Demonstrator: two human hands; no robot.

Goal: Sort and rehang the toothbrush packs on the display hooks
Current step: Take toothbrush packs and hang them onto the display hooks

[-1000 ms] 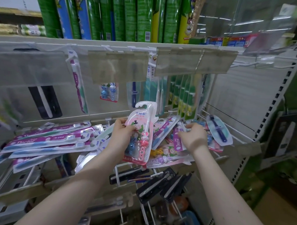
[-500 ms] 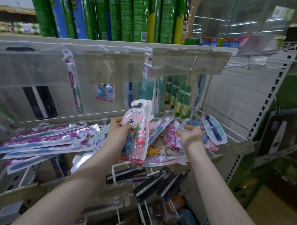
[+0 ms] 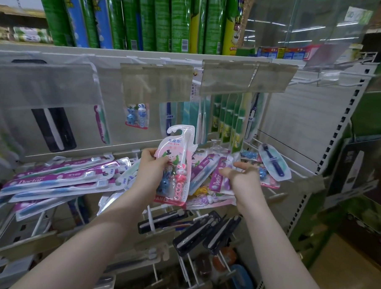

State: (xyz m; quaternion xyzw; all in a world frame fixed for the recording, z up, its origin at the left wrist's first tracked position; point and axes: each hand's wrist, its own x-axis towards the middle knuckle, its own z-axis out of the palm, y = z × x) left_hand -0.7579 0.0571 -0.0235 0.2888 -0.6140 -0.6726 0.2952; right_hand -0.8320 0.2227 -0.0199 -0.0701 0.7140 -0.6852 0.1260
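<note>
My left hand (image 3: 150,166) grips a pink children's toothbrush pack (image 3: 180,152) upright by its left edge; the white hanger tab at its top points up. My right hand (image 3: 245,181) pinches a purple "Doctor" toothbrush pack (image 3: 216,182) just above the loose heap of mixed packs (image 3: 207,196) lying on the wire rack. Above, display hooks with clear tag flaps (image 3: 155,83) carry a bunny pack (image 3: 135,116) and a row of green packs (image 3: 230,120). An empty white hook (image 3: 308,82) juts out at the upper right.
More purple "Doctor" packs (image 3: 59,178) lie stacked on the left. A blue brush pack (image 3: 274,162) leans on the rack's right rim. Black packs (image 3: 203,232) hang on lower hooks. Green boxes (image 3: 147,20) fill the shelf above. A slotted upright (image 3: 338,137) bounds the right side.
My right hand has turned and risen from the heap with the purple pack between its fingers. The left hand still holds the pink pack in about the same place.
</note>
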